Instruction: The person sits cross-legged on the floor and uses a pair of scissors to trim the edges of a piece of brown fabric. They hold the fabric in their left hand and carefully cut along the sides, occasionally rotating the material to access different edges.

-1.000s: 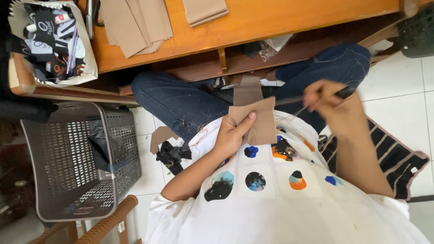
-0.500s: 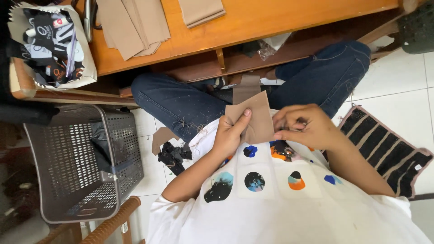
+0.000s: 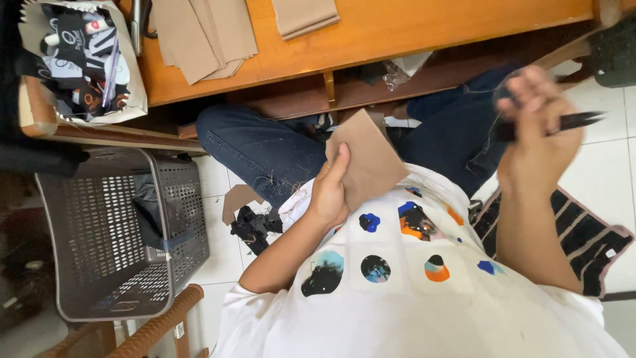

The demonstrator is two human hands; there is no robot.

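My left hand (image 3: 329, 192) holds a tan piece of cut fabric (image 3: 366, 159) upright over my lap, thumb along its left edge. Out to the right and clear of the piece, my right hand (image 3: 538, 129) is raised and blurred, gripping a thin dark tool (image 3: 578, 120) whose tip points right. A fine thread seems to run from that hand toward the fabric, but it is too faint to tell. My legs in blue jeans (image 3: 265, 149) lie under both hands.
A wooden table (image 3: 411, 30) ahead carries stacked tan pieces (image 3: 202, 36) and a folded tan piece (image 3: 305, 14). A box of black and white scraps (image 3: 79, 59) sits at its left end. A grey plastic basket (image 3: 119, 238) stands left; a striped mat (image 3: 589, 232) lies right.
Half a second ago my right hand was down at the fabric's right edge. It has now pulled up and away to the right with the dark tool. My left hand kept the piece.
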